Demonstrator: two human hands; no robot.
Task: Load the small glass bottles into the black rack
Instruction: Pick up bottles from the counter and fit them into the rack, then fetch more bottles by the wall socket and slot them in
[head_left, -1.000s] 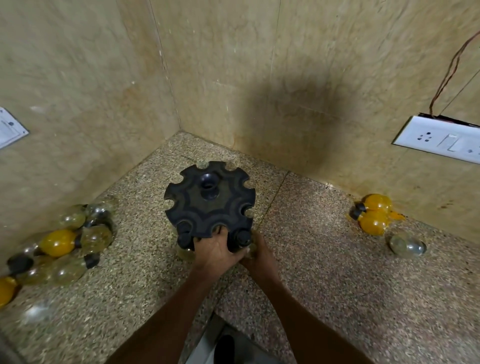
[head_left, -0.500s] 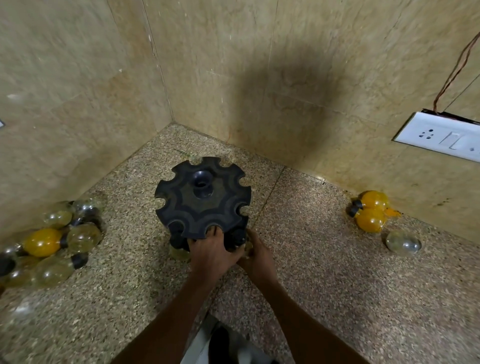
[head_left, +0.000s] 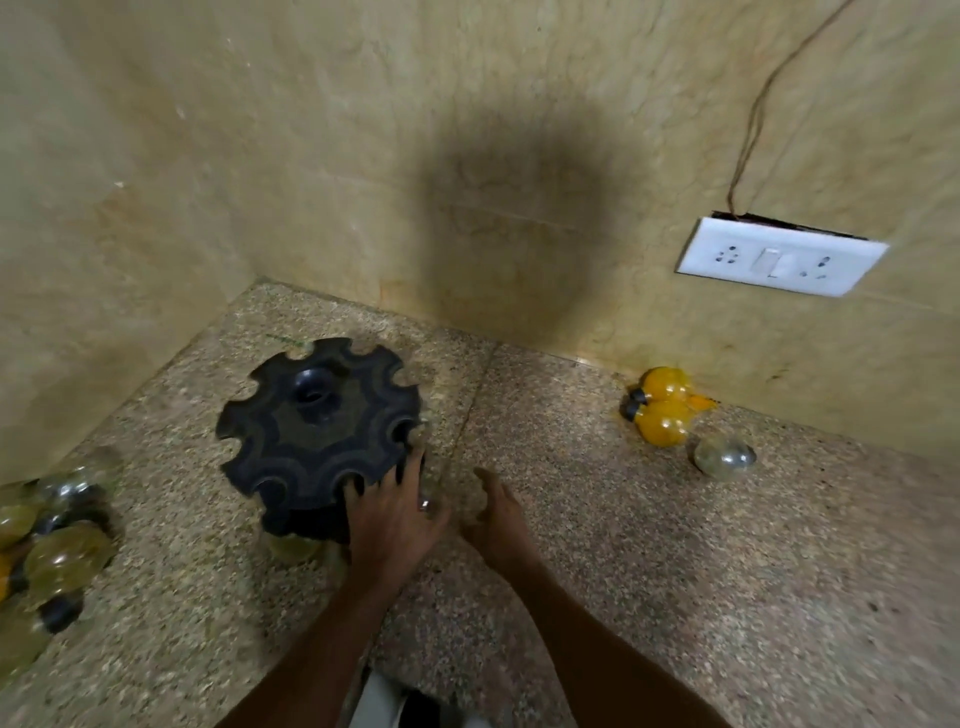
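Observation:
The round black rack (head_left: 311, 441), with notches around its rim, stands on the speckled stone counter near the corner. A clear bottle (head_left: 293, 545) hangs under its front edge. My left hand (head_left: 395, 525) lies at the rack's front right rim with its fingers spread and the tips touching the edge. My right hand (head_left: 501, 519) hovers open just right of the rack, holding nothing. A heap of small glass bottles (head_left: 62, 561), clear and yellow, lies at the left. Two orange-filled bottles (head_left: 662, 410) and a clear bottle (head_left: 724, 454) lie at the right by the wall.
Tiled walls close the counter (head_left: 675, 597) at the back and on the left. A white socket plate (head_left: 774, 257) with a thin wire (head_left: 753, 119) above it is fixed to the back wall on the right.
My right hand has come off the rack's front and moved right, opening. My left hand has shifted from the front notch to the right rim, with its fingers spreading. The view has swung right.

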